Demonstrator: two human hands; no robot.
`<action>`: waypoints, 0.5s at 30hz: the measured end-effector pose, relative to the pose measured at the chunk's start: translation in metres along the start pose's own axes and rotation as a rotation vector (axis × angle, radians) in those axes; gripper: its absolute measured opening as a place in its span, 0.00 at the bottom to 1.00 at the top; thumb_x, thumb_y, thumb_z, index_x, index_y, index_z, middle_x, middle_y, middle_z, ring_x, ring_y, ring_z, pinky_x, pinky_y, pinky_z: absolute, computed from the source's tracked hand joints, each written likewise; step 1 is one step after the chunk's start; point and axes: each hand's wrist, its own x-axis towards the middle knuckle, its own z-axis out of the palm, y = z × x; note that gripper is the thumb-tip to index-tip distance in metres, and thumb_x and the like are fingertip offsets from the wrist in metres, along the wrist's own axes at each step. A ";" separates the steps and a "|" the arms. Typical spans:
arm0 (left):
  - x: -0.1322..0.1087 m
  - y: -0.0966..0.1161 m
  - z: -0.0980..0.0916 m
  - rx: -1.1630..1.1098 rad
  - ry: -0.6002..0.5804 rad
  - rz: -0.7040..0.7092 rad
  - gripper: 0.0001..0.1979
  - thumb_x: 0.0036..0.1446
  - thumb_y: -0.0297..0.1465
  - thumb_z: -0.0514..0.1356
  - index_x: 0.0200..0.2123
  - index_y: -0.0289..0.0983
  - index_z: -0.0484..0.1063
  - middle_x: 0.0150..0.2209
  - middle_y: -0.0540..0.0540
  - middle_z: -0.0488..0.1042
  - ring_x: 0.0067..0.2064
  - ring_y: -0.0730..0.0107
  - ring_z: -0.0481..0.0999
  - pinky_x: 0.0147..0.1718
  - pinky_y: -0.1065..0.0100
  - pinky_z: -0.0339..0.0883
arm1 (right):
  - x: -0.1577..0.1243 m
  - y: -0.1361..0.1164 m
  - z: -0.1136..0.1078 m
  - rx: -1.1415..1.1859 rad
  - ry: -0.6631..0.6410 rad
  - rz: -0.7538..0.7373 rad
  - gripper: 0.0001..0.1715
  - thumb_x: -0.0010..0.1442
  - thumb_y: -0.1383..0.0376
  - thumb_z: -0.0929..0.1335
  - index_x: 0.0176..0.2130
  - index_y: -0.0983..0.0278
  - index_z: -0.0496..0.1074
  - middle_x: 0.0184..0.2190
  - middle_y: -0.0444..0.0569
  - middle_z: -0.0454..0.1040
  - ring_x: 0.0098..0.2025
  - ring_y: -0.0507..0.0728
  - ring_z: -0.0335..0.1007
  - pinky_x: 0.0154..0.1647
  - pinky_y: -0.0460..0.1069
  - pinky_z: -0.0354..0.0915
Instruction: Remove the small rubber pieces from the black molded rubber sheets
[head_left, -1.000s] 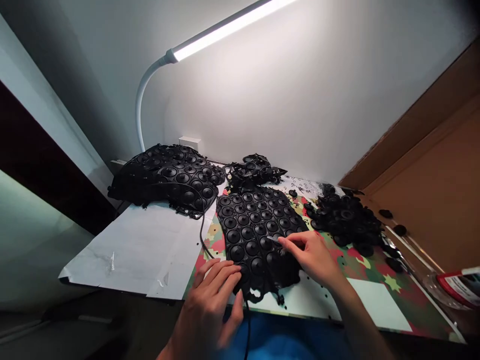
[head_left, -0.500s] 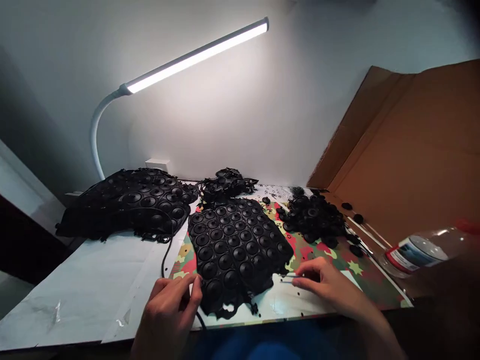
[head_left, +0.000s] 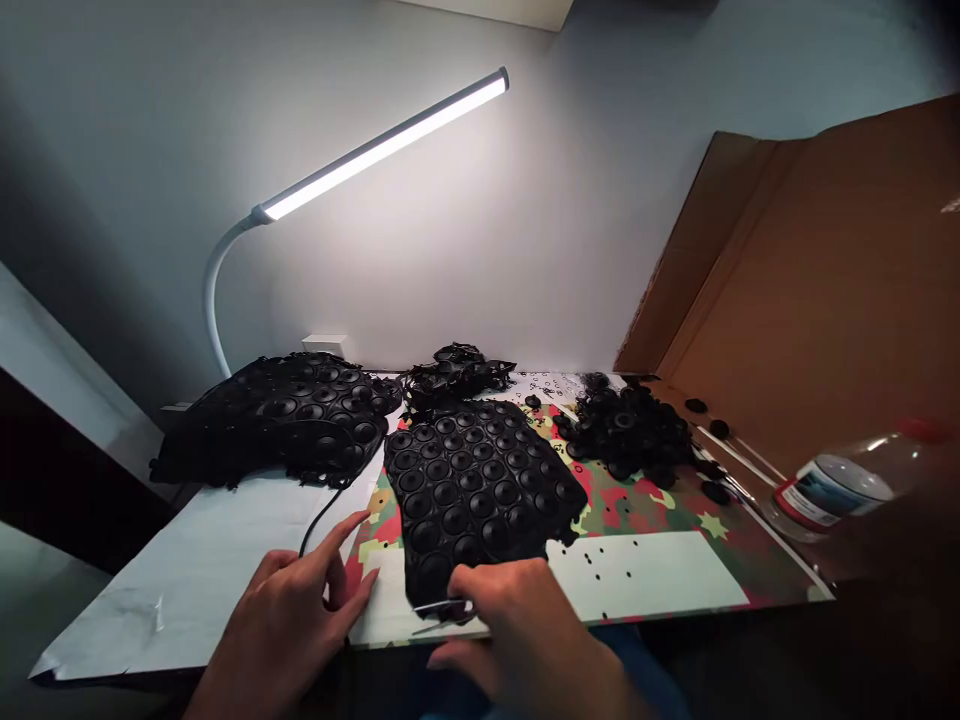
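Observation:
A black rubber sheet [head_left: 487, 480] moulded with rows of round discs lies on the camouflage-patterned board, its near corner at the front edge. Over its near edge is my right hand [head_left: 525, 620], holding a pair of thin metal tweezers [head_left: 439, 610] with the tips pointing left; its thumb stands away from the other fingers. My left hand [head_left: 300, 605] hovers left of the sheet, fingers apart and nothing in them. Several small black bits [head_left: 598, 577] are scattered on the white strip [head_left: 667, 570] to the right.
More black disc sheets [head_left: 277, 420] are stacked at left, under a lit lamp [head_left: 390, 145]. Black scraps [head_left: 457, 375] lie behind, and a heap of loose black discs [head_left: 630, 430] sits right. A plastic bottle [head_left: 832, 490] stands by the cardboard [head_left: 817, 260]. A cable [head_left: 319, 520] runs near my left hand.
My left hand has let go of the sheet's left edge and drawn back to the left, opening. My right hand with the tweezers has moved left to the near edge. The view has shifted slightly.

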 end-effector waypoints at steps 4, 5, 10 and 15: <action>0.003 -0.011 -0.011 -0.022 0.059 -0.003 0.23 0.68 0.46 0.63 0.62 0.47 0.77 0.29 0.58 0.79 0.26 0.69 0.79 0.47 0.58 0.73 | 0.024 -0.012 0.041 -0.280 -0.037 -0.083 0.26 0.60 0.46 0.82 0.45 0.60 0.76 0.38 0.48 0.85 0.39 0.66 0.85 0.35 0.52 0.67; 0.005 -0.011 -0.011 -0.047 0.066 0.018 0.22 0.67 0.46 0.63 0.61 0.46 0.78 0.31 0.57 0.80 0.29 0.67 0.81 0.47 0.58 0.73 | 0.027 -0.012 0.045 -0.303 -0.032 -0.095 0.26 0.61 0.47 0.81 0.45 0.60 0.76 0.38 0.49 0.85 0.38 0.66 0.85 0.35 0.53 0.68; 0.008 -0.011 -0.005 -0.189 0.007 0.086 0.17 0.67 0.37 0.63 0.57 0.44 0.80 0.42 0.50 0.85 0.43 0.62 0.87 0.48 0.62 0.77 | 0.024 -0.012 0.040 -0.353 0.006 -0.128 0.16 0.70 0.53 0.77 0.47 0.61 0.74 0.37 0.48 0.85 0.36 0.63 0.85 0.32 0.51 0.66; 0.015 -0.011 0.000 -0.307 -0.080 0.094 0.17 0.68 0.33 0.62 0.58 0.44 0.79 0.47 0.48 0.84 0.47 0.62 0.86 0.49 0.63 0.79 | 0.024 -0.007 0.036 -0.430 0.028 -0.236 0.03 0.73 0.66 0.71 0.46 0.60 0.71 0.38 0.47 0.83 0.35 0.61 0.84 0.31 0.52 0.62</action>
